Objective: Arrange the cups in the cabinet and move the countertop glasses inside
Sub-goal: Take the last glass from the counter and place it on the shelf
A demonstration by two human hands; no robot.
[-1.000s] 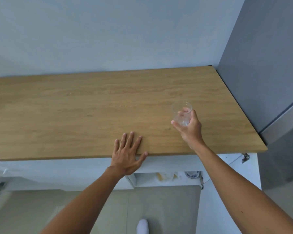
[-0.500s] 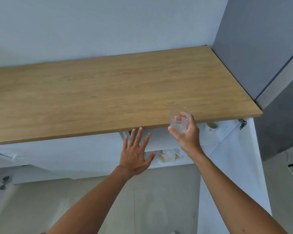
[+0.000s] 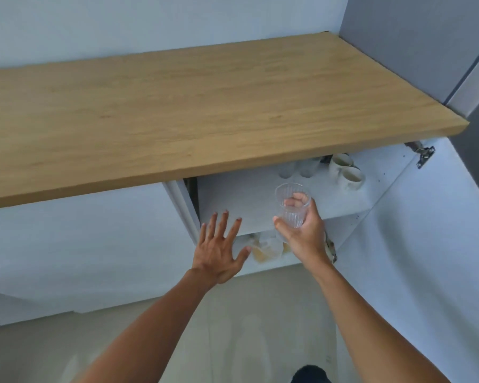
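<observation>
A ribbed glass (image 3: 293,207) is gripped by the right hand (image 3: 302,230) before the cabinet's upper shelf (image 3: 233,200). The left hand (image 3: 219,250) is held open, fingers spread, empty.

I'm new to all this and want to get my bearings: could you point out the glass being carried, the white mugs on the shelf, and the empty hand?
ribbed glass (image 3: 293,210), head view, on its ribbed side wall.
white mugs (image 3: 350,176), head view, on the nearer mug's rim.
left hand (image 3: 219,251), head view, on the back of the hand.
</observation>
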